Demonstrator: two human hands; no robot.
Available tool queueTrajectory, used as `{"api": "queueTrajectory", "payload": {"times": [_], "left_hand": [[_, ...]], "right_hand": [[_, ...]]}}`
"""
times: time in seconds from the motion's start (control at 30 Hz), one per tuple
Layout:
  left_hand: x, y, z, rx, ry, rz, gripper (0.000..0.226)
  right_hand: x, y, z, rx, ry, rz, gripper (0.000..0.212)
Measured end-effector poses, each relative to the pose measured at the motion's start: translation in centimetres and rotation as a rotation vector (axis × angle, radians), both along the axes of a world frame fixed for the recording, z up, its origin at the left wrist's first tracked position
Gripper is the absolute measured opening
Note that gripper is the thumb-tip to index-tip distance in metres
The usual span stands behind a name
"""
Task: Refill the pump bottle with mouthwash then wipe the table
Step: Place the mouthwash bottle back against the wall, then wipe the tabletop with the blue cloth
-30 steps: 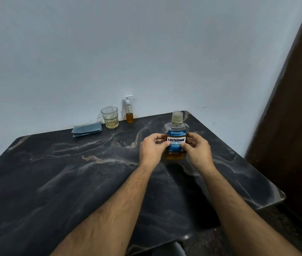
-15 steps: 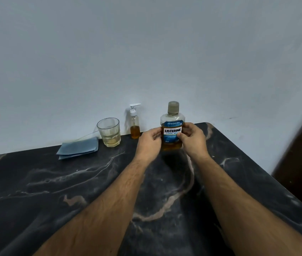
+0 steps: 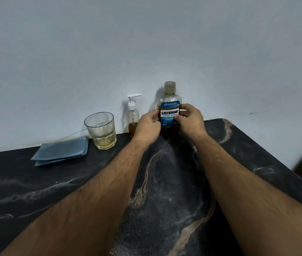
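A capped mouthwash bottle [image 3: 169, 100] with a blue label and amber liquid stands upright near the wall at the back of the dark marble table [image 3: 165, 191]. My left hand [image 3: 147, 125] grips its left side and my right hand [image 3: 190, 120] grips its right side. Just left of it stands a small clear pump bottle [image 3: 133, 117] with a white pump head and a little amber liquid at the bottom. A folded blue cloth [image 3: 62, 150] lies flat at the back left.
A clear drinking glass [image 3: 101, 130] with a little pale liquid stands between the cloth and the pump bottle. The white wall runs right behind these items. The table's right edge [image 3: 275, 159] drops off beside a dark brown door.
Both hands have carried the mouthwash bottle away from me toward the wall, ending next to the pump bottle. The view has moved closer to the back of the table.
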State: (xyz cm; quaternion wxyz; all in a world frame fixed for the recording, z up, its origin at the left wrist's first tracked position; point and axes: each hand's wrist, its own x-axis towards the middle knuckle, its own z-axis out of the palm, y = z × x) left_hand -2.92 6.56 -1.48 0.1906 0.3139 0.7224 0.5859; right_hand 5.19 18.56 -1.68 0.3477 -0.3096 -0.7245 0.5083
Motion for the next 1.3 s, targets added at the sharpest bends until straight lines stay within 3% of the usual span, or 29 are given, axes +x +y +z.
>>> {"api": "queueTrajectory", "payload": {"times": [0.33, 0.5, 0.63, 0.8, 1.0, 1.3], "left_hand": [[4.0, -3.4, 1.1, -0.060, 0.084, 0.035, 0.063], [5.8, -8.5, 1.0, -0.096, 0.080, 0.051, 0.061], [6.0, -14.1, 1.2, -0.113, 0.116, 0.088, 0.056], [3.0, -21.8, 1.8, -0.191, 0.141, 0.231, 0.047], [-2.6, -29.0, 1.8, -0.293, 0.198, 0.456, 0.042], [-10.9, -29.9, 0.1, -0.554, 0.154, 0.567, 0.037]], "right_hand": [[2.7, -2.6, 0.3, 0.054, -0.117, -0.077, 0.063], [5.6, -7.8, 1.1, 0.166, -0.139, -0.202, 0.045], [6.0, -13.7, 1.7, 0.242, -0.197, -0.084, 0.034], [3.7, -20.2, 2.2, 0.283, -0.244, 0.093, 0.025], [-1.8, -25.1, 1.7, 0.207, -0.289, 0.189, 0.033], [-10.6, -27.3, -0.6, 0.251, -0.540, 0.110, 0.038]]}}
